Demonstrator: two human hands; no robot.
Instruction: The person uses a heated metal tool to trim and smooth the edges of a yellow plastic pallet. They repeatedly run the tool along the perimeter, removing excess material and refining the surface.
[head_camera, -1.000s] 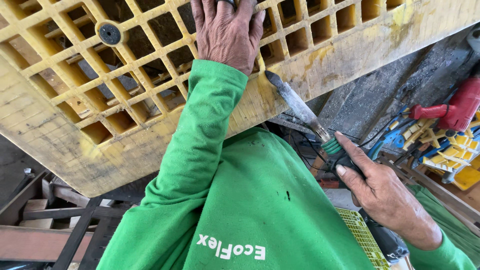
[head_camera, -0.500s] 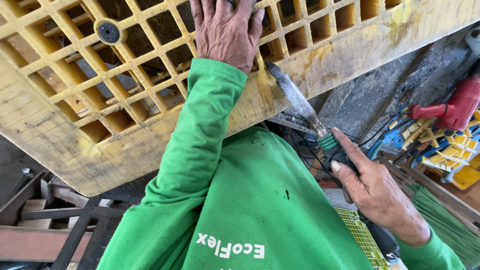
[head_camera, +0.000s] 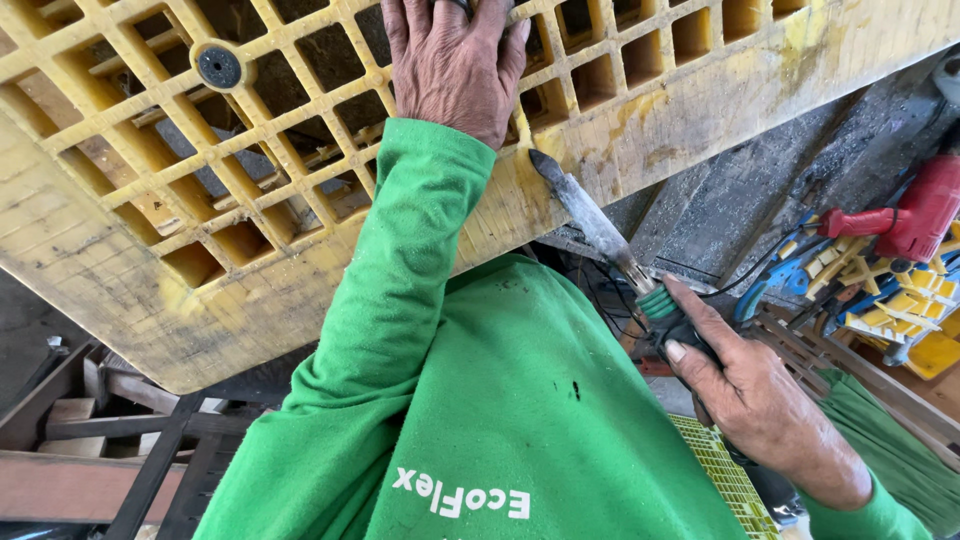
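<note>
- Grip, right hand (head_camera: 755, 400): closed round the green-and-black handle of a flat-bladed iron tool (head_camera: 600, 225), thumb laid along the top; the blade tip touches the lower edge of the yellow plastic crate (head_camera: 300, 200) just right of the left sleeve.
- Grip, left hand (head_camera: 455, 60): spread flat on the crate's lattice at the far centre, fingertips hooked over a rib; it steadies rather than clasps.
- Item, crate: tilted, broad, filling the far left and centre; a black round disc (head_camera: 219, 66) sits in the lattice far left.
- Item, surroundings: red power tool (head_camera: 905, 215) and blue and yellow plastic pieces (head_camera: 880, 290) at right; dark metal frame (head_camera: 150, 440) near left.
- Risk, slip: the blade meets the edge at a shallow angle; a hard push could send the tip skidding along the plastic towards the left forearm, which lies just beside it.
- Risk, shift: the crate is held only by a flat palm; pressure from the tool may rock or slide it away from the hand.
- Risk, damage: too long a dwell or too much force at one spot may gouge or deform the edge.
- Risk, cord: cables trail near the right hand; a snag could jerk the tool off line.
</note>
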